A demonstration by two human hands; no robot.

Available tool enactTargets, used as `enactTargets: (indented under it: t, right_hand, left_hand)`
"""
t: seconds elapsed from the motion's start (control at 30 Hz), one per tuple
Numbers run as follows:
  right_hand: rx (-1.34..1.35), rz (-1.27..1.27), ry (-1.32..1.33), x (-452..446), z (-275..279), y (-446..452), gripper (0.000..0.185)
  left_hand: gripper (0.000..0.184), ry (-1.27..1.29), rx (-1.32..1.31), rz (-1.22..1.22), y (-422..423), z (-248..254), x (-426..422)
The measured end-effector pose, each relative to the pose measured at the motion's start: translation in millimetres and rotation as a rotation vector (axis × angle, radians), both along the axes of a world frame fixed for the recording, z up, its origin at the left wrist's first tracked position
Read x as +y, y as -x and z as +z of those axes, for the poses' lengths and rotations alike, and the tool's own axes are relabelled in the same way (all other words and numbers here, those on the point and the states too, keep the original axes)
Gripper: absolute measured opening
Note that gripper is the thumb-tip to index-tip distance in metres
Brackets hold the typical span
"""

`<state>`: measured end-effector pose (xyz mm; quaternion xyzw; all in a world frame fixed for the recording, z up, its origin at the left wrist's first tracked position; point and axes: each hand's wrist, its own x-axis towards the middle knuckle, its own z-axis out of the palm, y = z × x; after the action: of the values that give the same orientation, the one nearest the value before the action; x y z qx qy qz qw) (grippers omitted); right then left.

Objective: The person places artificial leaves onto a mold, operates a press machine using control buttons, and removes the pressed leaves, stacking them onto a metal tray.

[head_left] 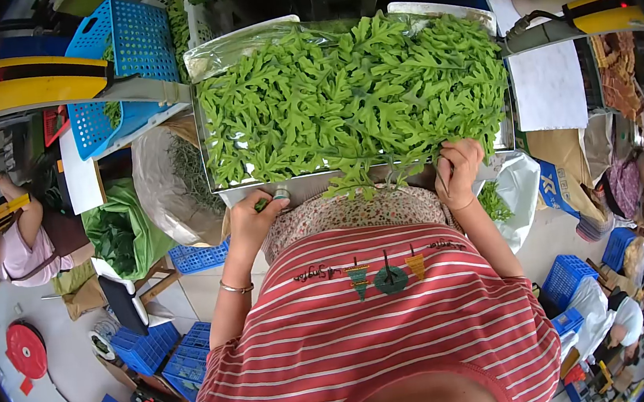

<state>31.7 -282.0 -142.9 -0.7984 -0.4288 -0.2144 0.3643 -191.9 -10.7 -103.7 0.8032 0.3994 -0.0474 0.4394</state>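
Observation:
Bright green lobed leaves (358, 95) fill a shallow metal tray (200, 135) in front of me, and some hang over its near edge. My left hand (254, 216) is closed at the tray's near left, with a bit of dark green between its fingers and a pale band on one finger. At the near right edge, my right hand (460, 167) is closed beside the leaves, its fingers pinched together; what they hold, if anything, is too small to name. A bracelet (237, 288) circles my left wrist.
Left of the tray stand a blue basket (141, 43), a clear bag (164, 194) of thin greens and a green bag (133, 229). A white bag (522, 196) hangs at the right. A person (32, 239) is at the far left; other people are at the right.

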Motion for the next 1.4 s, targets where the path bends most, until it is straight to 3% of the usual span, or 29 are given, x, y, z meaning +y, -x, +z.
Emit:
enactTargets:
  t: [0.23,0.37,0.43,0.57,0.7,0.77,0.8,0.87,0.97,1.03,1.1,1.2,1.37,1.4]
  right_hand:
    - [-0.025,-0.042,0.006,2,33,1,0.019]
    - [-0.173,0.071,0.011,11,111,6,0.02]
    - [-0.264,0.116,-0.038,27,135,6,0.019]
    - [-0.416,0.207,-0.159,50,134,8,0.021]
    - [0.651,0.34,0.06,46,172,13,0.029]
    - [0.821,0.444,-0.091,46,188,5,0.042]
    - [0.822,0.432,-0.104,56,187,2,0.042]
    - [0.137,0.772,-0.209,89,182,5,0.047]
    - [0.279,0.797,-0.18,104,165,15,0.044]
    - [0.945,0.854,0.396,95,169,7,0.028]
    - [1.342,0.981,0.328,83,163,3,0.013]
    - [1.357,0.93,0.187,74,127,-6,0.009]
    - [1.471,0.811,0.021,64,125,-9,0.015]
    - [1.471,0.812,0.024,66,126,-10,0.015]
  left_hand:
    - [0.017,-0.11,-0.042,-0.099,-4,8,-1]
    - [0.013,-0.357,-0.591,-0.194,-43,89,-13]
    - [0.017,-0.213,-0.634,-0.264,-62,132,-32]
    - [0.022,-0.05,-0.811,-0.518,-99,138,-43]
    - [0.021,-0.463,-0.884,-0.486,-109,145,-44]
    - [0.021,-0.412,-0.828,-0.576,-110,150,-44]
    - [0.021,-0.355,-0.769,-0.651,-108,154,-43]
    - [0.02,-0.242,-0.65,-0.799,-105,160,-42]
    - [0.015,-0.236,-0.724,-0.847,-99,166,-40]
    - [0.015,-0.197,-0.682,-0.522,-93,170,-33]
    - [0.012,-0.001,-0.648,-0.277,-90,170,-28]
    - [0.01,0.104,-0.674,-0.063,-89,163,-15]
    - [0.018,0.211,-0.553,-0.073,-113,129,0]
    - [0.024,-0.099,-0.666,-0.096,-116,130,-4]
